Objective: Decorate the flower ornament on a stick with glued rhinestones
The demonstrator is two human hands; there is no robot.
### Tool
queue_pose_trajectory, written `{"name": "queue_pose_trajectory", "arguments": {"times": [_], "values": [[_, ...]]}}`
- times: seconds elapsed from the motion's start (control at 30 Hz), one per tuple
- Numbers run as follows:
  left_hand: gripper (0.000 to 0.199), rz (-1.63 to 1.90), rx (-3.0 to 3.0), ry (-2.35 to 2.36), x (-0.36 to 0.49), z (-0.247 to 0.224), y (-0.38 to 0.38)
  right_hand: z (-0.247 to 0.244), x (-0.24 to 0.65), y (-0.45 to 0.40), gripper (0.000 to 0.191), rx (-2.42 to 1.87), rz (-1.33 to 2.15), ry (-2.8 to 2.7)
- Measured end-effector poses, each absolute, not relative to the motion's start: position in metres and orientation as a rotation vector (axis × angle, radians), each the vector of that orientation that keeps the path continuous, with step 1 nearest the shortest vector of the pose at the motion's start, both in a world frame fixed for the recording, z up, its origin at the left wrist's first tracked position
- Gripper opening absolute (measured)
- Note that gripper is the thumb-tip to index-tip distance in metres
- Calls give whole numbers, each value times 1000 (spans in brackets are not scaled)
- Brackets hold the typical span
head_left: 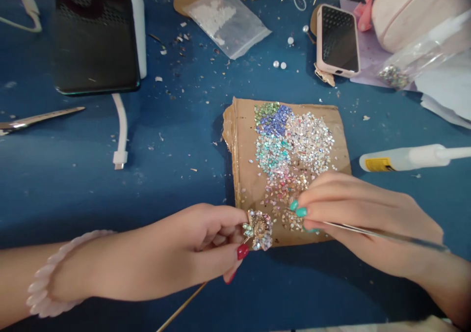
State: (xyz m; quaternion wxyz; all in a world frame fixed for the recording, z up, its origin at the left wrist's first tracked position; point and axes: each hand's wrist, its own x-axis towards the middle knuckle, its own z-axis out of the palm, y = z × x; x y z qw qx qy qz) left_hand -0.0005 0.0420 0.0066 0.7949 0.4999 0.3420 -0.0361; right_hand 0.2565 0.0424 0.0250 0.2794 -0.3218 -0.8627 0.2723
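My left hand [176, 256], with a pink bead bracelet at the wrist, pinches a jewelled flower piece [260, 230] over the front left corner of a cardboard piece [245, 175]. My right hand [353, 214] is closed round metal tweezers [382, 235] above the front right of the cardboard; the tweezer tips are hard to make out among the stones. Small stones lie on the cardboard in patches: green [265, 111], blue [275, 122], turquoise [272, 152], clear [311, 140] and pink [285, 184]. A thin stick [182, 306] lies below my left hand.
A glue bottle [401, 159] lies to the right. Behind are a pink-framed device [338, 40], a plastic bag of white bits [228, 20] and loose pearls [279, 65]. At the left are a black device [97, 37], a white cable [121, 130] and a pointed metal tool [40, 120].
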Motion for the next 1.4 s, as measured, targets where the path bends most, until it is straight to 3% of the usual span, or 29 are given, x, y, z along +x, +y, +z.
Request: {"name": "queue_pose_trajectory", "arguments": {"times": [0.33,0.6,1.4], "values": [[15,-50,953,725,-1,12,48,38,245,51,13,-664,866,-2424],[24,-91,930,706,-3,12,51,33,245,50,15,-659,850,-2435],[22,-80,1023,703,-2,11,51,31,246,45,10,-704,871,-2430]]}}
